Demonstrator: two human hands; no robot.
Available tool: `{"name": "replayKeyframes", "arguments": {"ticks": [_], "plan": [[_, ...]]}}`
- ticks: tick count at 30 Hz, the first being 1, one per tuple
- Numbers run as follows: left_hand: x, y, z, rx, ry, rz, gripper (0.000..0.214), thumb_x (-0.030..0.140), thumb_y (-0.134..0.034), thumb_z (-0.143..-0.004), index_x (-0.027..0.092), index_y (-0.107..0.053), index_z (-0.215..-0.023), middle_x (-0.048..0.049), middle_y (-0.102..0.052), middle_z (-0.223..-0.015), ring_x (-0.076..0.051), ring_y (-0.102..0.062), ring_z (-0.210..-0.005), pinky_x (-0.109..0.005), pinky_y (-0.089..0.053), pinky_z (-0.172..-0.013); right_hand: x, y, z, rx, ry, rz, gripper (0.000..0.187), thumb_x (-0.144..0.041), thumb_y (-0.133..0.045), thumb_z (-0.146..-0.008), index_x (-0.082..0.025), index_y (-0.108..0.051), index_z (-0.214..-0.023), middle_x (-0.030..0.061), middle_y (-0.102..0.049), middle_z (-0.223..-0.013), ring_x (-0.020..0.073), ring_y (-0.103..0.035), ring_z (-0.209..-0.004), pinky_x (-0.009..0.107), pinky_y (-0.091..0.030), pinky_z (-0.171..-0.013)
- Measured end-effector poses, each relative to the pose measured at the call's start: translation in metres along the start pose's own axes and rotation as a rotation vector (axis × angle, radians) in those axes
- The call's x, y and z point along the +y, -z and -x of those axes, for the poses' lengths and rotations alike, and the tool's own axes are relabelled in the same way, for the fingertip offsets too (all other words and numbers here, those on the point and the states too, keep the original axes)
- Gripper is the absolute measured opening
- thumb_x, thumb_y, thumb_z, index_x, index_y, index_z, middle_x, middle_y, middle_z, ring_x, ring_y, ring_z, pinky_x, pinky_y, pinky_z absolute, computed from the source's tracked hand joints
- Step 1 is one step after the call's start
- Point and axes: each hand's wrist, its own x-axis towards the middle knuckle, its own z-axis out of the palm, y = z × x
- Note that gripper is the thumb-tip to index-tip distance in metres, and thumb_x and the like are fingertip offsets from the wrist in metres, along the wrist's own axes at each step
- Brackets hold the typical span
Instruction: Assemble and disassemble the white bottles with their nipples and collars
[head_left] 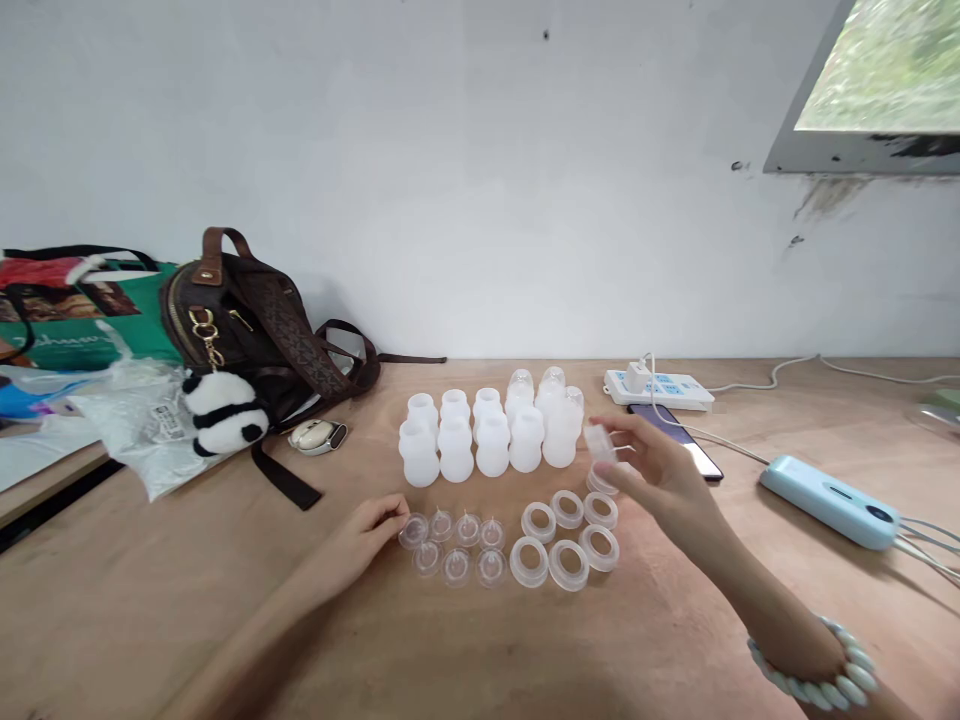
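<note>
Two rows of white translucent bottles [491, 435] stand mid-table. In front of them lie several clear teats [456, 545] and several white screw rings [568, 565]. My left hand [364, 535] rests on the table with its fingertips pinching the leftmost teat [412, 530]. My right hand [656, 475] hovers above the rings at the right end of the bottle rows. It holds a small clear cap [598, 440] between thumb and fingers. A pale bead bracelet [814, 675] circles my right wrist.
A brown handbag [247, 330] with a panda charm [223, 410] sits at the back left, beside plastic bags [127, 420] and a green bag [75, 320]. A power strip [660, 388], a phone [686, 440] and a light blue device [829, 500] with cables lie to the right.
</note>
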Motion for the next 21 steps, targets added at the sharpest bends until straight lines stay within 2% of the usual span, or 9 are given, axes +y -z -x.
{"name": "replayKeyframes", "arguments": {"ticks": [3, 7, 12, 16, 19, 21], "plan": [[-0.007, -0.006, 0.001, 0.058, -0.045, -0.144, 0.026, 0.037, -0.047, -0.087, 0.022, -0.051, -0.066, -0.0017, -0.059, -0.071, -0.024, -0.054, -0.073, -0.032, -0.038, -0.068, 0.005, -0.010, 0.006, -0.191, 0.065, 0.226, 0.029, -0.022, -0.069, -0.081, -0.028, -0.068, -0.110, 0.0041, -0.067, -0.099, 0.0213, -0.066, -0.083, 0.037, -0.059, -0.071], [-0.014, -0.008, 0.001, 0.107, -0.080, -0.290, 0.019, 0.030, -0.045, -0.089, 0.023, -0.055, -0.075, -0.0043, -0.064, -0.080, -0.027, -0.058, -0.078, -0.035, -0.040, -0.071, 0.015, -0.029, 0.019, -0.374, 0.156, 0.303, 0.050, -0.010, -0.063, -0.077, -0.036, -0.065, -0.119, 0.0036, -0.066, -0.105, 0.0237, -0.068, -0.086, 0.036, -0.061, -0.065], [-0.017, -0.004, 0.002, 0.130, -0.099, -0.394, 0.021, 0.029, -0.039, -0.094, 0.023, -0.057, -0.083, -0.0048, -0.068, -0.085, -0.027, -0.062, -0.082, -0.035, -0.043, -0.073, 0.024, -0.040, 0.026, -0.434, 0.257, 0.426, 0.057, -0.006, -0.068, -0.069, -0.039, -0.068, -0.115, 0.0009, -0.069, -0.094, 0.0280, -0.068, -0.085, 0.045, -0.061, -0.073], [-0.010, -0.001, 0.004, 0.165, -0.113, -0.393, 0.019, 0.030, -0.043, -0.095, 0.022, -0.057, -0.085, -0.0041, -0.068, -0.084, -0.025, -0.062, -0.078, -0.033, -0.042, -0.069, 0.021, -0.034, 0.022, -0.457, 0.295, 0.465, 0.057, -0.008, -0.072, -0.069, -0.039, -0.067, -0.116, 0.0002, -0.071, -0.095, 0.0280, -0.068, -0.089, 0.043, -0.060, -0.074], [0.001, 0.000, 0.006, 0.209, -0.146, -0.366, 0.020, 0.032, -0.043, -0.095, 0.022, -0.058, -0.085, -0.0031, -0.067, -0.081, -0.024, -0.060, -0.075, -0.032, -0.041, -0.068, 0.012, -0.025, 0.012, -0.419, 0.285, 0.437, 0.040, -0.016, -0.071, -0.078, -0.037, -0.068, -0.112, 0.0008, -0.072, -0.097, 0.0261, -0.068, -0.087, 0.039, -0.058, -0.068], [0.012, 0.000, 0.006, 0.268, -0.200, -0.321, 0.021, 0.032, -0.043, -0.096, 0.022, -0.059, -0.087, -0.0021, -0.065, -0.079, -0.022, -0.059, -0.074, -0.032, -0.042, -0.067, 0.004, -0.018, -0.001, -0.347, 0.274, 0.455, 0.025, -0.020, -0.064, -0.085, -0.033, -0.069, -0.106, 0.0019, -0.073, -0.096, 0.0252, -0.068, -0.086, 0.039, -0.056, -0.069]]}}
